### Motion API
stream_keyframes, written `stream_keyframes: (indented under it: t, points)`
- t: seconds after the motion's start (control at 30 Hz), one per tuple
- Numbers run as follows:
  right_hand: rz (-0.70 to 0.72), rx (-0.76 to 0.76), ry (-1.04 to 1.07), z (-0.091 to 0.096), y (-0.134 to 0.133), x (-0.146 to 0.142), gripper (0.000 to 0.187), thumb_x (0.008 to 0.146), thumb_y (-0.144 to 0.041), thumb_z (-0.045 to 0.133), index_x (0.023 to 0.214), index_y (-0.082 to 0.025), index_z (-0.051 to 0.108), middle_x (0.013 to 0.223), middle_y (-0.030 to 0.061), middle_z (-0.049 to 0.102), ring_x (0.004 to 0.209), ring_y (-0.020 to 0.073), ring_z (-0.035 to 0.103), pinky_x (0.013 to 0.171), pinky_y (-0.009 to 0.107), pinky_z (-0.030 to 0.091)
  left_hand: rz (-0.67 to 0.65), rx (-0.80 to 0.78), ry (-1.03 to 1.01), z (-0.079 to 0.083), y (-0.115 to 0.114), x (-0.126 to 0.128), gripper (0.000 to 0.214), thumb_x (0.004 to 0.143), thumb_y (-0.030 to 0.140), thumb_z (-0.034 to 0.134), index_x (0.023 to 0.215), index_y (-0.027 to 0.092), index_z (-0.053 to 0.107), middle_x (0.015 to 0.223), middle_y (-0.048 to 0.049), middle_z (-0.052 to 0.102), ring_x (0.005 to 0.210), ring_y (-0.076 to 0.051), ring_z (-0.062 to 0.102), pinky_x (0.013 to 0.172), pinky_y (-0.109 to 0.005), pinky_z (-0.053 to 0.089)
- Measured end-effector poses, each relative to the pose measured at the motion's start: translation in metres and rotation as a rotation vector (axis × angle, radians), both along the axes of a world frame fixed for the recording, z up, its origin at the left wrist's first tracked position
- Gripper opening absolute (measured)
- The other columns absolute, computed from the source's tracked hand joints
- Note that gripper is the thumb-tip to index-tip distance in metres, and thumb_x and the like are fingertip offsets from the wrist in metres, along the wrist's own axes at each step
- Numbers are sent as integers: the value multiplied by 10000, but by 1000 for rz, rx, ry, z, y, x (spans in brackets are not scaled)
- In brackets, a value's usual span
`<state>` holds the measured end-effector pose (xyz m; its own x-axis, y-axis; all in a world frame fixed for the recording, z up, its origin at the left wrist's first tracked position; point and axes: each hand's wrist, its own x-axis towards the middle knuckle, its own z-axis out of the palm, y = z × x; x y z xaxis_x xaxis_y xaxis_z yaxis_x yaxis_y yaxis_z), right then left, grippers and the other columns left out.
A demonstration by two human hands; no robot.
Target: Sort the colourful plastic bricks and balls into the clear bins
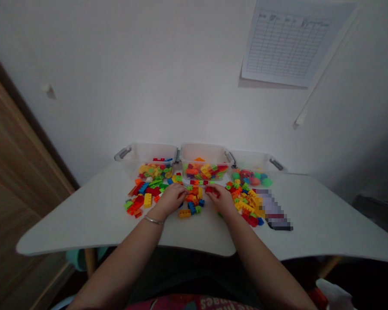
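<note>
Loose plastic building bricks (194, 198) in red, orange, yellow, green and blue lie in heaps on the white table (84, 228). My left hand (172, 200) rests palm down at the left of the middle heap, its fingertips among the bricks and a silver bracelet (154, 220) on its wrist. My right hand (217, 199) is close by, with its fingers on a red brick (210, 189). A yellow brick (185, 213) lies just below and between my hands. The palms hide whatever lies under them.
Several clear plastic bins with grey handles (204, 161) stand in a row against the white wall, holding more bricks. A pixelated patch (273, 213) covers something on the table at the right. A ruled paper chart (287, 43) hangs on the wall above.
</note>
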<state>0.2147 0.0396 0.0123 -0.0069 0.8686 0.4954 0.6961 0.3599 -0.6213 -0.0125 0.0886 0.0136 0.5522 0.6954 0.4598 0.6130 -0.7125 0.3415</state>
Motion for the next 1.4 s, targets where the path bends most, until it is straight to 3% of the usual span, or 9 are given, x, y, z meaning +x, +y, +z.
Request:
stream_keyframes:
  t: [0.1, 0.2, 0.33, 0.47, 0.7, 1.0, 1.2, 1.4]
  points:
    - [-51, 74, 246, 11, 8, 5, 313, 836, -316, 552, 1110, -220, 670, 1014, 63, 719, 830, 198, 669, 779, 346, 550, 5, 3, 0, -1, 1, -1, 200, 873, 201, 495, 844, 195, 692, 885, -68, 697, 896, -193, 603, 861, -349, 462]
    - [-110, 208, 335, 31, 21, 19, 312, 846, -346, 538, 1085, -209, 683, 1092, 77, 702, 892, 203, 666, 815, 351, 548, 4, 3, 0, -3, 2, -2, 208, 881, 211, 486, 848, 196, 691, 884, -68, 692, 895, -192, 601, 864, -352, 460]
    - [-195, 324, 209, 61, 41, 38, 295, 859, -314, 523, 1069, -197, 695, 1069, 83, 704, 932, 199, 647, 875, 352, 525, 9, -1, -1, -4, 2, -2, 214, 886, 227, 481, 849, 186, 688, 905, -79, 689, 908, -203, 600, 869, -362, 460]
    - [-170, 336, 46, 79, 63, 37, 261, 841, -234, 537, 1030, -193, 713, 1064, 85, 691, 985, 195, 626, 907, 343, 505, 9, -1, 0, -3, 2, -2, 205, 877, 209, 487, 848, 187, 689, 908, -77, 692, 915, -206, 603, 873, -365, 460]
    - [-112, 226, -217, 82, 81, 12, 313, 867, -152, 457, 1037, -192, 716, 1076, 74, 691, 1035, 174, 607, 976, 326, 446, -3, 9, 4, -2, 2, -3, 195, 874, 197, 495, 847, 194, 689, 904, -67, 700, 917, -198, 604, 868, -349, 460]
    - [-62, 140, -342, 80, 74, 10, 318, 879, -173, 427, 992, -152, 723, 1051, 90, 720, 1026, 187, 622, 1000, 354, 424, -14, 9, 4, -1, 2, -1, 195, 877, 188, 498, 849, 184, 691, 889, -63, 702, 897, -192, 605, 857, -339, 461]
    - [-66, 128, -415, 79, 70, 7, 332, 925, -191, 401, 1077, -164, 695, 1089, 88, 722, 1019, 181, 643, 1133, 435, 280, -7, 17, 6, -4, 4, -2, 184, 875, 191, 509, 834, 178, 688, 889, -68, 703, 899, -193, 604, 855, -335, 460]
    - [-31, 160, -362, 77, 71, 10, 304, 909, -198, 433, 1083, -179, 683, 1108, 78, 714, 1045, 188, 636, 1126, 458, 297, -7, 20, 12, -3, 3, -2, 184, 878, 194, 507, 847, 179, 687, 903, -68, 704, 913, -194, 605, 863, -340, 456]
